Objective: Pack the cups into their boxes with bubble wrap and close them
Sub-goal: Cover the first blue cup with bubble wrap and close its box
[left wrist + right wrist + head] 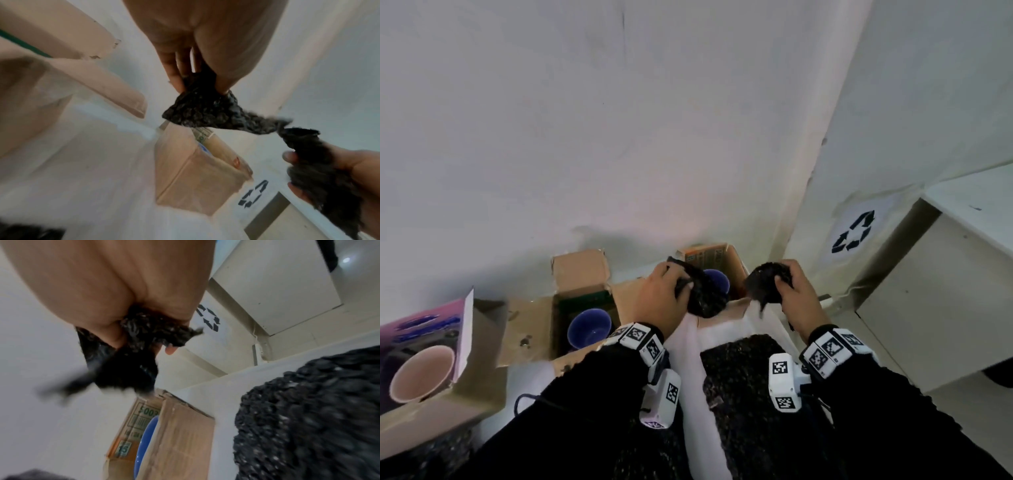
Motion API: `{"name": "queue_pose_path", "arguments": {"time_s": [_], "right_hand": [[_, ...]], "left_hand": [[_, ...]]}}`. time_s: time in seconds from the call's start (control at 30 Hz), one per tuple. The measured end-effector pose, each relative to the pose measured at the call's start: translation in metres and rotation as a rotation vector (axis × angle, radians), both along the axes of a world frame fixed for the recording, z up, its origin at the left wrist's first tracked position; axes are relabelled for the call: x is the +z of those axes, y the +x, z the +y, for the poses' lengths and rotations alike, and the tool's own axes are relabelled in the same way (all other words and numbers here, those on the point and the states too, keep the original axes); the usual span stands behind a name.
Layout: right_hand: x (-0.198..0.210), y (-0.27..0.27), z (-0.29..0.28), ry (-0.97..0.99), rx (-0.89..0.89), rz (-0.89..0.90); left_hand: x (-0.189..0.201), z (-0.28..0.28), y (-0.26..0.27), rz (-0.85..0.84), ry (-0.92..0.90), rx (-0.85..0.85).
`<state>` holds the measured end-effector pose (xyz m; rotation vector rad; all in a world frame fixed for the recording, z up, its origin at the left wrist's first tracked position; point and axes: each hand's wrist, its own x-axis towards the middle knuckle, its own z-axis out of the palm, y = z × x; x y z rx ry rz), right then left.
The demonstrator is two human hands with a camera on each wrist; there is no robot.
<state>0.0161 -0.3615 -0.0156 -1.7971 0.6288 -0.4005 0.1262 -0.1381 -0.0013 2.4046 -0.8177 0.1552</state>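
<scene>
Walls (585, 120): matt white plaster, meeting in a corner at right, faintly marked. One wall carries a paper sheet printed with a black recycling symbol (854, 236). Beside it stands a cream cabinet (928, 301) with flat panels and a sharp-edged top.

Work surface (722, 335): white, smooth, set against the wall.

Bubble wrap, black, with a pebbled and glinting texture. A large sheet (750, 383) lies spread on the surface under the forearms. Two smaller wads are held above the right-hand box.

Boxes: three, corrugated brown card, flaps open. The left box (465, 387) has a purple printed panel and holds a pale pink cup (422, 373), round, mouth facing up. The middle box (582, 274) has a dark green lining and holds a blue cup (589, 327), glossy, mouth up. The right box (736, 267) bears printed green labelling on an inner flap and holds a second blue cup (717, 279), partly covered by wrap.

Left hand (664, 294): fingers curled round a crumpled wad of wrap (703, 294), held at the mouth of the right box, over the cup. The left wrist view shows the wad pinched between fingers and thumb.

Right hand (796, 294): closed round a separate wad (765, 281), held just right of the box and clear of it; loose ends are blurred.

Both sleeves (592, 394) are black; each wrist carries a white band with square coded markers (640, 337).
</scene>
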Motion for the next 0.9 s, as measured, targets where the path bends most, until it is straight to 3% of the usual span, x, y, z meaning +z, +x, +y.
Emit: {"name": "queue_pose_path", "arguments": {"time_s": [0.13, 0.2, 0.27, 0.43, 0.57, 0.67, 0.9], "right_hand": [[0.004, 0.042, -0.001, -0.023, 0.018, 0.006], [0.004, 0.062, -0.002, -0.034, 0.038, 0.022], [0.002, 0.079, -0.004, -0.169, 0.051, 0.036], [-0.014, 0.105, -0.003, -0.414, -0.001, -0.036], [-0.03, 0.118, -0.005, -0.636, 0.15, -0.004], [-0.035, 0.121, -0.002, -0.913, 0.227, 0.09], [-0.045, 0.115, -0.002, -1.088, 0.372, 0.269]], "left_hand": [[0.008, -0.018, 0.03, 0.078, -0.225, 0.086], [0.0, -0.03, 0.043, 0.071, -0.27, 0.075], [-0.008, -0.043, 0.054, 0.091, -0.259, 0.055], [-0.032, -0.067, 0.069, 0.138, 0.128, -0.091], [-0.042, -0.064, 0.07, -0.163, 0.475, -0.13], [-0.049, -0.056, 0.071, -0.275, 0.481, -0.102], [-0.049, -0.054, 0.08, -0.279, 0.497, -0.167]]}}
